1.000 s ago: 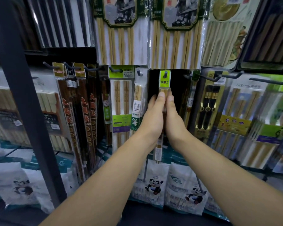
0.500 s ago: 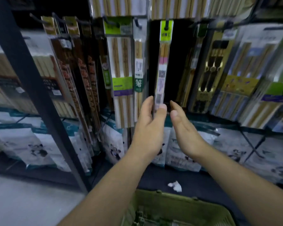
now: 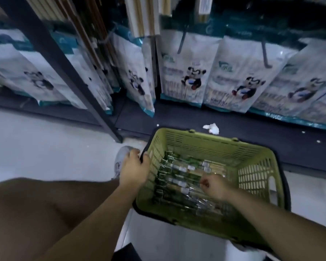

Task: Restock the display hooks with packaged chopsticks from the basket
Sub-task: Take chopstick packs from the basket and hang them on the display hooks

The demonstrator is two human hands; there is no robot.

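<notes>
While the green basket (image 3: 252, 153) sits on the pale floor (image 3: 45, 144), its left rim is gripped by the left hand (image 3: 135, 170), whose fingers are curled over the edge beside the black handle. The right hand (image 3: 214, 186) is lowered inside the basket, over the middle of the load, with its fingers curled tightly downward. Whether a pack is actually pinched cannot be told, because the fingertips are hidden and blurred.

The packaged chopsticks (image 3: 183, 178) are piled lengthwise on the basket's bottom, filling its left and middle parts. Bare lattice wall is seen along the far and right sides of the basket, above the pile.

A pale shoe (image 3: 120, 159) is planted just left of the basket, partly covered by the left hand. Open floor lies further left of the basket. Just beyond the basket's far rim runs the dark shelf base (image 3: 177, 117), on which a crumpled white paper scrap (image 3: 212, 128) lies close to that rim. A black upright post (image 3: 64, 72) slants down to the floor beyond the basket's far left corner. Panda-printed bags (image 3: 188, 72) are hung in a row above the shelf base, beyond the basket.
</notes>
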